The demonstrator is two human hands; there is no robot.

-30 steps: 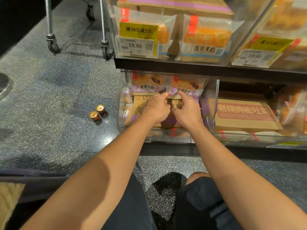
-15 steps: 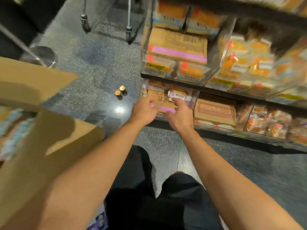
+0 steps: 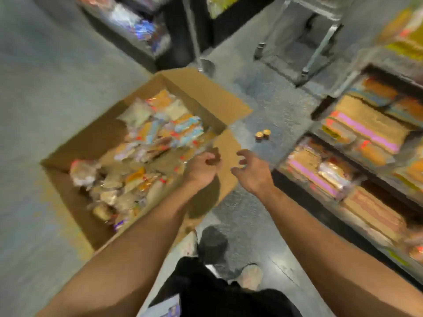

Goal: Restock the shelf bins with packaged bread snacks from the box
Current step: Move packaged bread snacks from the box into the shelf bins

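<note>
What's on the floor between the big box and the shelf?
In the head view, two small gold-topped cans stand side by side on the floor between the box and the shelf.

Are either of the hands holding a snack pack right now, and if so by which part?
Nothing is held. The left hand and right hand hang with loosely curled fingers over the box flap.

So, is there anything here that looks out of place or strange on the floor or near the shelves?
Yes: two small cans stand on the bare floor between the open cardboard box and the shelf bins, away from any stock. They look stray and could be kicked. The picture is too blurred to judge the rest.
</note>
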